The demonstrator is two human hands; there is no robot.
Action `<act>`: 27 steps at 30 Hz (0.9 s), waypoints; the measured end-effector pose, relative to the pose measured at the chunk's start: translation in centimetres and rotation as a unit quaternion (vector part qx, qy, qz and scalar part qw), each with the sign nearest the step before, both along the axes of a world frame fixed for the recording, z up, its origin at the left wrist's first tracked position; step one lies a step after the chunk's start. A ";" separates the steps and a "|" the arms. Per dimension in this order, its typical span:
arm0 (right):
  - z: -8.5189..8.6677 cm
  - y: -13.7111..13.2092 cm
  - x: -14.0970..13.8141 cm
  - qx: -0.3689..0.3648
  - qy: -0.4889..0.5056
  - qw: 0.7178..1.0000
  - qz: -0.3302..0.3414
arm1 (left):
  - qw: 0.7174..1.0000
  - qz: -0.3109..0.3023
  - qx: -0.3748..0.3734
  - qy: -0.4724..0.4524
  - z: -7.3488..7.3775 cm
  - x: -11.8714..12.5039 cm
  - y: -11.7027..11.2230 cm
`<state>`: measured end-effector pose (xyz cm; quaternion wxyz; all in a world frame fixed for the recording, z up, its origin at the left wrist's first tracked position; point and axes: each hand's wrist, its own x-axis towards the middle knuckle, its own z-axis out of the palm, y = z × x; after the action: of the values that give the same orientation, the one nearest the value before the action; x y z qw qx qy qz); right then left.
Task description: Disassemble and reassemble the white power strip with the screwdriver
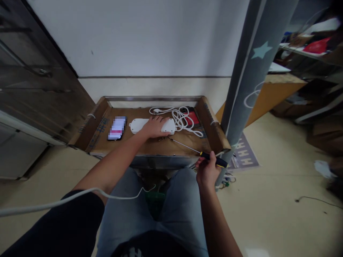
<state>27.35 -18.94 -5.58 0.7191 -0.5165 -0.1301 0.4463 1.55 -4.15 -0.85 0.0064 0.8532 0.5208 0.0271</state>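
A white power strip [138, 125] lies in the cardboard-lined tray, with screw holes showing on its upward face. My left hand [156, 127] is laid across its middle, fingers over the far side and thumb along the near side, gripping it. In my right hand [208, 170] is a screwdriver [187, 146] with a dark blue and yellow handle. Its long shaft points left, and the tip is close to small screws [162, 138] in front of the strip. The strip's white cord [180, 119] lies in loops at its right end.
A lit phone [117, 128] lies at the tray's left. Behind the cord sits a red and black object [191, 117]. The cardboard tray wall [214, 125] rises beside a grey post [249, 64]. A white cable [80, 192] runs across my left arm.
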 end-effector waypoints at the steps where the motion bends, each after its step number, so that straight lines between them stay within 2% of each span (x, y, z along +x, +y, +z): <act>1: 0.0 0.1 0.0 0.000 0.001 1.000 -0.002 | 1.000 0.001 -0.001 -0.001 0.0 0.0 0.0; 14: 0.3 0.1 -0.3 -0.004 0.008 1.000 0.008 | 1.000 0.009 0.001 0.003 0.4 0.3 -0.5; 27: -0.2 0.2 0.0 -0.014 0.020 1.000 0.015 | 1.000 0.012 -0.001 -0.002 0.5 0.4 -0.5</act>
<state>27.38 -18.75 -5.80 0.7076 -0.5157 -0.1175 0.4686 1.94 -4.67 -0.36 0.0077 0.8471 0.5306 0.0287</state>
